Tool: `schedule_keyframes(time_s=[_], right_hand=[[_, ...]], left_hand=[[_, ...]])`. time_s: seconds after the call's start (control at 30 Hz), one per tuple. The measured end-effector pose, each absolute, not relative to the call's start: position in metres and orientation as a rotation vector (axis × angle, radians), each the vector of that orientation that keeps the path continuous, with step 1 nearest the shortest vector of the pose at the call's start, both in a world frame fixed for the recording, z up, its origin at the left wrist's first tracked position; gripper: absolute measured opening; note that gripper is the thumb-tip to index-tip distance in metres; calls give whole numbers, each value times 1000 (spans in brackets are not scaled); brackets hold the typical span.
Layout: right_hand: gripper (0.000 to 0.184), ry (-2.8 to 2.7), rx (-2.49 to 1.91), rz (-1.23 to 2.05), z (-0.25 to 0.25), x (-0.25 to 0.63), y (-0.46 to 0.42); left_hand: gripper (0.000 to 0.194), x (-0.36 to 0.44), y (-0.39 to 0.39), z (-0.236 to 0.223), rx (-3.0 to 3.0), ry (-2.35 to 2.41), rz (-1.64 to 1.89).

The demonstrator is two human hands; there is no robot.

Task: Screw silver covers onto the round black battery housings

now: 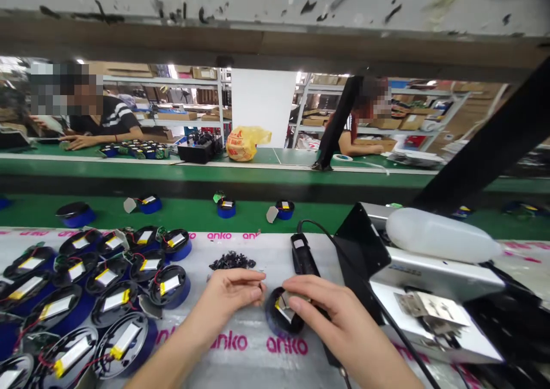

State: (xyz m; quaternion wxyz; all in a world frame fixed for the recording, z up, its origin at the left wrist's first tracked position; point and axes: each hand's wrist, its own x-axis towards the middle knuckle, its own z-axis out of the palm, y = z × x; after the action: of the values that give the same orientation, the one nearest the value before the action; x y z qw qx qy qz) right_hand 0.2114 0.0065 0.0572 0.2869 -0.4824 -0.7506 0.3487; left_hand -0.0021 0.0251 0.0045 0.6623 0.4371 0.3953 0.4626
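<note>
A round blue-and-black housing [275, 319] with a battery pack inside rests on the printed plastic sheet in front of me. My right hand [322, 306] is closed over its right side, with a small grey plate [302, 298] between thumb and fingers. Just left of the housing, my left hand [238, 290] has its thumb and fingertips drawn together; whatever they may hold is too small to make out. A pile of small black parts [232, 260] lies behind my left hand. A black handheld device [303, 254] with a cable lies behind the right hand.
Many similar housings [171, 286] with batteries and wires crowd the left. A metal machine [433, 320] with a white bottle [442, 234] stands right. More housings sit on the green conveyor [189, 210]. Two people sit across it; a shelf [258, 11] hangs overhead.
</note>
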Motion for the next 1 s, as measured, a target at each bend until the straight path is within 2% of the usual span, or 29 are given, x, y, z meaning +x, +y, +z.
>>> schedule_keyframes(time_s=[0.17, 0.3, 0.5, 0.6, 0.8, 1.0], right_hand=[[24, -1996, -1310, 893, 54, 213, 7], [24, -1970, -1352, 932, 49, 220, 7], [23, -1879, -1429, 871, 39, 226, 13], [29, -1712, -1435, 851, 33, 219, 15], [30, -1507, -1394, 985, 31, 201, 12], [43, -1434, -1299, 1081, 29, 191, 10]], left_hand=[[5, 7, 19, 16, 1146, 777, 973], [16, 8, 18, 21, 1563, 851, 942], [11, 7, 19, 12, 1725, 835, 1006], [13, 7, 17, 10, 1627, 860, 989], [9, 5, 25, 3, 1062, 899, 1055], [24, 2, 26, -2, 769, 827, 1182]])
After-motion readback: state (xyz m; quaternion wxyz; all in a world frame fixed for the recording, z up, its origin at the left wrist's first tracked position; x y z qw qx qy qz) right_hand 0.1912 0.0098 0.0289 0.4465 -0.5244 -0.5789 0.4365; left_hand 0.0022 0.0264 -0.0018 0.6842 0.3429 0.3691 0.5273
